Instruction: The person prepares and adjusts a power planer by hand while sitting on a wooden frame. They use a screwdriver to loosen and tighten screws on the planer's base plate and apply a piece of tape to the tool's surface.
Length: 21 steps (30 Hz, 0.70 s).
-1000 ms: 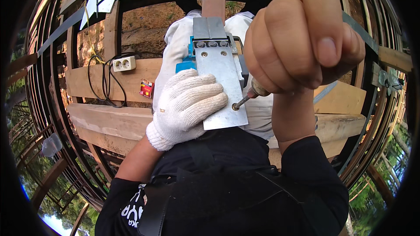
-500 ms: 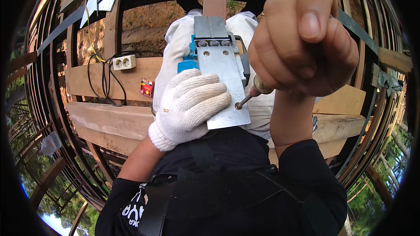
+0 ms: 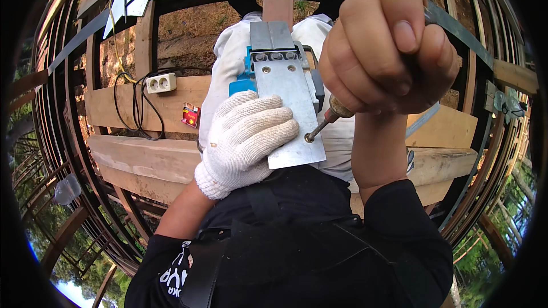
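Observation:
An electric planer [image 3: 288,100] with a blue body lies sole-up on my lap, its flat metal sole facing me. My left hand [image 3: 245,140], in a white knit glove, grips its left side, fingers lying over the edge of the sole. In my bare right hand [image 3: 391,51] is a screwdriver [image 3: 331,117]; the fingers wrap round its handle and hide most of it. The shaft slants down to the left, and its tip sits in a screw [image 3: 309,137] near the sole's lower right corner. Two more screws show higher up on the sole.
On the plank at left lie a white socket block [image 3: 161,83] with a coiled black cable [image 3: 140,105] and a small red packet [image 3: 191,114]. Wooden beams [image 3: 142,151] surround me, with gaps showing ground below. A white angular sheet [image 3: 127,7] rests at upper left.
My right hand has shifted slightly left and its fingers have turned a little on the screwdriver. The planer and my left hand sit slightly further left; the tip stays at the same screw.

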Motion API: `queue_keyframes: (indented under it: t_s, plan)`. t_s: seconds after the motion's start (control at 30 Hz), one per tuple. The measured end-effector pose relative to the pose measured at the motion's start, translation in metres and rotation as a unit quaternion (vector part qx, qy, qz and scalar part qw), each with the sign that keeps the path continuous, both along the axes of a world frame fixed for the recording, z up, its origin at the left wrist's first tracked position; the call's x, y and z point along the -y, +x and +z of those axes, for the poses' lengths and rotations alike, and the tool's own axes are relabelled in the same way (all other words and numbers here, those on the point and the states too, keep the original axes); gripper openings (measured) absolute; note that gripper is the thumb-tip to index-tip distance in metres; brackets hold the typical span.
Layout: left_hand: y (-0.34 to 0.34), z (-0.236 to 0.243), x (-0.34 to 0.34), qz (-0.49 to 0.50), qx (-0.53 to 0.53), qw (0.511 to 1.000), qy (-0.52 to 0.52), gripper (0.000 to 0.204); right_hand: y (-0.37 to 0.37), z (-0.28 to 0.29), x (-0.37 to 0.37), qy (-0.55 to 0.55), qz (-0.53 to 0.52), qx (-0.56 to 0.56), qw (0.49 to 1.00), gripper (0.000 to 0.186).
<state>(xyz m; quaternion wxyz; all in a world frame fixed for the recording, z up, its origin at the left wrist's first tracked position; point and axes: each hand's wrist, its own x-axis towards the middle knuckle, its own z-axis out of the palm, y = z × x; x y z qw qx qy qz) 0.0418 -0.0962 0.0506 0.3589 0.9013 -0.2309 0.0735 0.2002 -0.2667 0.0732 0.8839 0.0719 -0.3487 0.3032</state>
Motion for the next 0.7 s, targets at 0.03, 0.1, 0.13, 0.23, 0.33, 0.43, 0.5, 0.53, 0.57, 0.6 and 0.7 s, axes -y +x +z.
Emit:
queue_keyframes:
  t_s: [0.03,0.1,0.13,0.23,0.33,0.43,0.5,0.53,0.57,0.6,0.7]
  plan:
    - [0.002,-0.001,0.001,-0.002,0.000,1.000,-0.001,0.043,-0.001,0.003,0.006,-0.056,-0.055,0.037,0.996,0.019]
    - [0.000,0.001,-0.002,-0.004,-0.004,1.000,0.004,0.042,-0.004,0.011,0.022,-0.192,-0.110,0.058,0.974,0.020]
    - [-0.002,0.001,-0.003,-0.002,-0.006,1.000,0.006,0.042,-0.006,0.013,0.030,-0.258,-0.128,0.069,0.955,0.020]
    - [0.000,0.000,-0.004,-0.012,-0.012,1.000,0.010,0.042,-0.009,0.018,0.024,-0.291,-0.148,0.103,0.939,0.022]
    - [-0.002,-0.002,-0.004,-0.005,-0.005,1.000,-0.004,0.042,-0.006,0.020,0.017,-0.279,-0.153,0.132,0.939,0.022]
    - [0.002,0.001,-0.001,-0.005,0.001,1.000,-0.001,0.043,-0.010,0.018,0.018,-0.229,-0.095,0.045,0.968,0.021]
    - [0.002,-0.001,0.000,-0.005,0.003,1.000,0.013,0.044,-0.010,0.016,0.019,-0.190,-0.053,-0.050,0.979,0.024]
    - [0.002,-0.001,0.000,-0.005,0.002,1.000,0.013,0.044,-0.008,0.016,0.024,-0.215,-0.080,-0.004,0.973,0.022]
    - [0.001,-0.003,-0.001,-0.003,0.002,1.000,0.019,0.044,-0.005,0.015,0.029,-0.240,-0.106,0.041,0.964,0.021]
    - [0.000,-0.003,-0.001,-0.002,0.002,1.000,0.024,0.044,-0.003,0.014,0.031,-0.264,-0.131,0.086,0.952,0.022]
    - [0.001,-0.005,0.001,-0.003,0.006,1.000,0.020,0.044,-0.010,0.015,0.027,-0.235,-0.142,0.057,0.960,0.024]
